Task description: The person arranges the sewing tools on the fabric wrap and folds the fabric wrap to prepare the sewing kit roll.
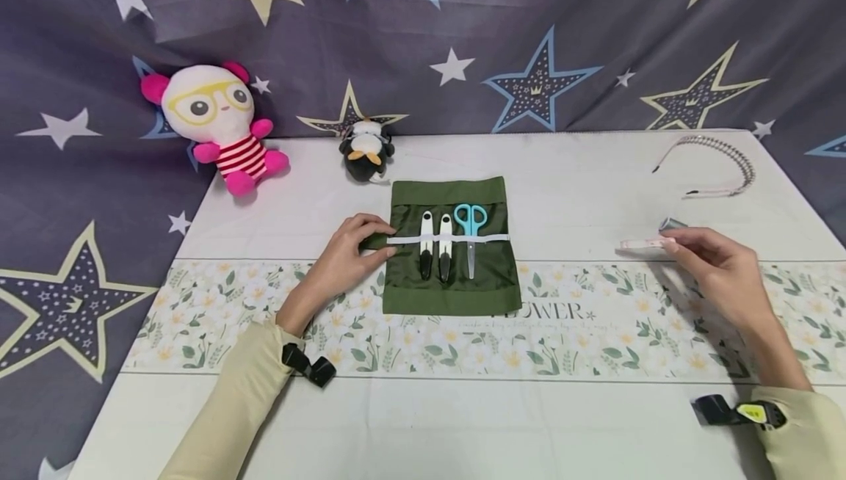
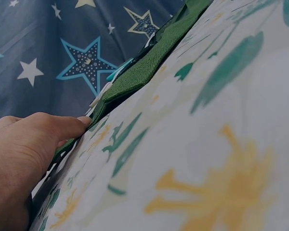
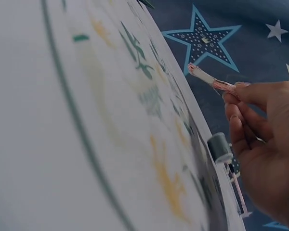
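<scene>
A dark green cloth tool roll (image 1: 452, 302) lies spread flat on the table. Its white elastic band (image 1: 496, 238) holds two white tools (image 1: 427, 224) with black ends and a pair of scissors (image 1: 471, 220) with turquoise handles. My left hand (image 1: 350, 252) pinches the roll's left edge between thumb and fingers; in the left wrist view the thumb lies on the green cloth (image 2: 135, 72). Off to the right, my right hand (image 1: 723, 271) pinches a slim pink-and-white bundle (image 3: 207, 79) by one end, raised over the table. A grey thread spool (image 3: 220, 147) stands just beyond those fingers.
A headband (image 1: 743, 161) lies at the back right. Along the back left sit a pink-and-white plush toy (image 1: 221, 124) and a small penguin plush (image 1: 366, 153). A flower-print strip (image 1: 562, 355) crosses the white table, and a star-print curtain (image 1: 410, 47) hangs behind it.
</scene>
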Available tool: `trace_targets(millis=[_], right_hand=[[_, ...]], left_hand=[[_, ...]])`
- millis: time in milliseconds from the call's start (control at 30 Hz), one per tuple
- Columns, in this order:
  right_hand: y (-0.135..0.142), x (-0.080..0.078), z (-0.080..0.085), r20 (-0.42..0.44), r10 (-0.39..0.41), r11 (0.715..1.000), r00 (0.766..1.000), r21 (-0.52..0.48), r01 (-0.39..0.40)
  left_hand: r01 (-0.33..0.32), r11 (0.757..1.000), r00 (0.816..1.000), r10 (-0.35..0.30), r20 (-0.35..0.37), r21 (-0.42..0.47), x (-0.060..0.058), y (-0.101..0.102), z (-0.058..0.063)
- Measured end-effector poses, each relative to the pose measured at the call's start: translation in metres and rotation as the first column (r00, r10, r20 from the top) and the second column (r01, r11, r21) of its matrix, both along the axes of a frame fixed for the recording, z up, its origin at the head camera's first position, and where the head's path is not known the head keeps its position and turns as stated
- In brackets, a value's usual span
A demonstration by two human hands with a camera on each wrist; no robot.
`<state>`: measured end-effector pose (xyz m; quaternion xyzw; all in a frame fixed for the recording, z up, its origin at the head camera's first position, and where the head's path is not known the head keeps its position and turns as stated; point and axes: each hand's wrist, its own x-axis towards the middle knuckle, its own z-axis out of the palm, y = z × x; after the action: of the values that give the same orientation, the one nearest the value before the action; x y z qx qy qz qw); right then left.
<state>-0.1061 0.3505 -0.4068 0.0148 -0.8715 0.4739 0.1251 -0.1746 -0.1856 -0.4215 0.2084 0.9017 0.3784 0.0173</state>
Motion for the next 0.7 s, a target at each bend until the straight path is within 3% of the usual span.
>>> trace_targets(millis=[400,700], right_hand=[[-0.022,-0.017,0.003,-0.045,0.067,0.998,0.997,-0.015,-0.068],[-0.038,-0.03,0.005,-0.093,0.15,0.984,0.984,-0.083,-0.158]], left_hand=[[-0.001,1.0,1.0,0.001,-0.008,0.007,0.001,0.0,0.001],[-0.001,1.0,1.0,0.001,-0.013,0.003,0.0,-0.001,-0.002]])
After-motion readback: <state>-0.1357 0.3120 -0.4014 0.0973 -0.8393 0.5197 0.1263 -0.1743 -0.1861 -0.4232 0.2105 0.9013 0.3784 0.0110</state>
